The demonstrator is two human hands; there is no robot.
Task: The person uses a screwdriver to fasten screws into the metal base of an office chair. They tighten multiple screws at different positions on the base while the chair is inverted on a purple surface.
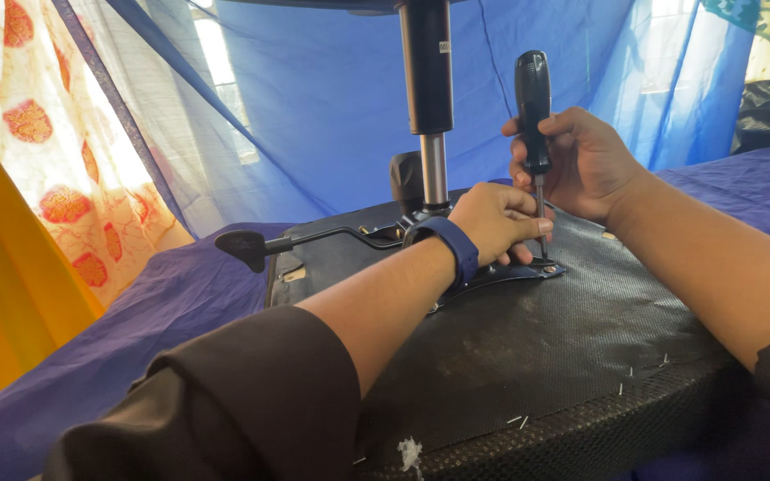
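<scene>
An upturned office chair seat (536, 356) lies in front of me, its black fabric underside facing up. A black metal mounting plate (501, 272) sits on it, with the gas cylinder column (428, 89) rising from it. My right hand (577, 160) grips the black handle of a screwdriver (534, 107) held upright, its tip down at a screw on the plate's corner. My left hand (496, 223), with a blue wristband (452, 245), pinches the screwdriver shaft low down and rests on the plate.
A black adjustment lever (287, 240) sticks out to the left of the plate. The seat rests on a surface covered in blue cloth (135, 347). Blue sheeting hangs behind, and a patterned orange and white curtain (55, 151) hangs at the left.
</scene>
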